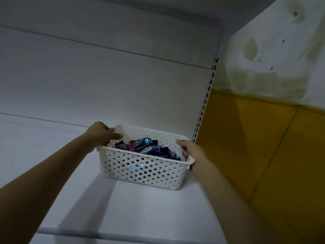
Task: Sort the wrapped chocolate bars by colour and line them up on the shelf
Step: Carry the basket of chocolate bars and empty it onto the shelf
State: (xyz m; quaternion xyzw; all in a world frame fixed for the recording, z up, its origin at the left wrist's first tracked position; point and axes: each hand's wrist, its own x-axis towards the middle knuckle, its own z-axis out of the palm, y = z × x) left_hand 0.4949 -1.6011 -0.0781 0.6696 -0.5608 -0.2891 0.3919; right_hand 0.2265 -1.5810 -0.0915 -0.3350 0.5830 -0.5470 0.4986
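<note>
Only "Choco" legible, wrapper [147, 149] in basket [154, 175]

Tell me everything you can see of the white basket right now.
The basket is white, looks like plastic, rectangular, with rounded corners, a thick rim and walls dotted with round holes. It stands upright at the right end of the shelf; whether it fully rests there is unclear. Heaped inside lie chocolate bars in blue and purple wrappers. The left hand grips its left rim, the right hand its right rim.
</note>
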